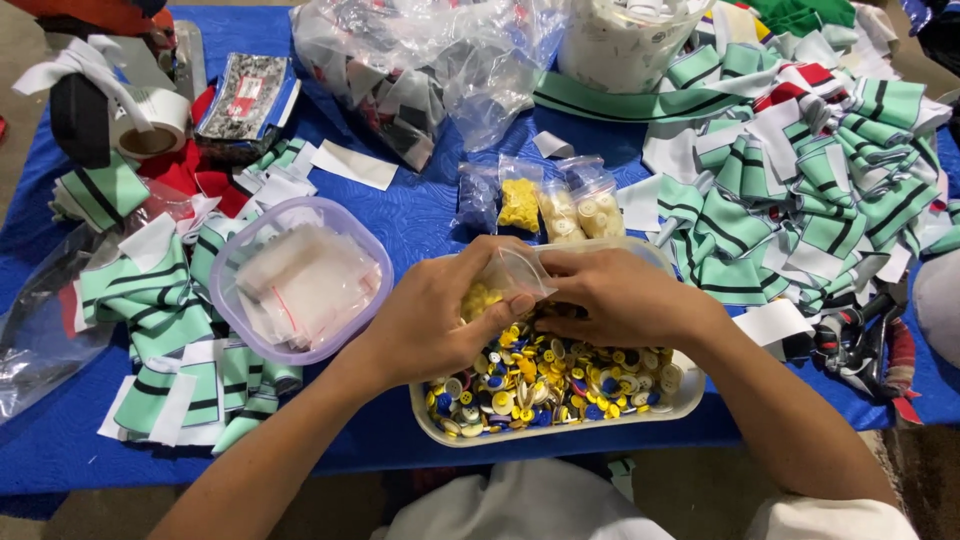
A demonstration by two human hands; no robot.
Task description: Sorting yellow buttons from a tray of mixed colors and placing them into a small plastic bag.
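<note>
My tray [684, 398] is white with yellow, blue and white buttons [545, 380]; the tablecloth [420, 215] is blue, the fabric pieces [800, 190] green-and-white striped.

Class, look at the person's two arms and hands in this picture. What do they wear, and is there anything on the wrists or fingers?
Both forearms are bare up to the bottom edge of the picture. The left hand and right hand wear no gloves. No watch, bracelet or ring shows. A white garment lies low in the picture, at the body.
</note>
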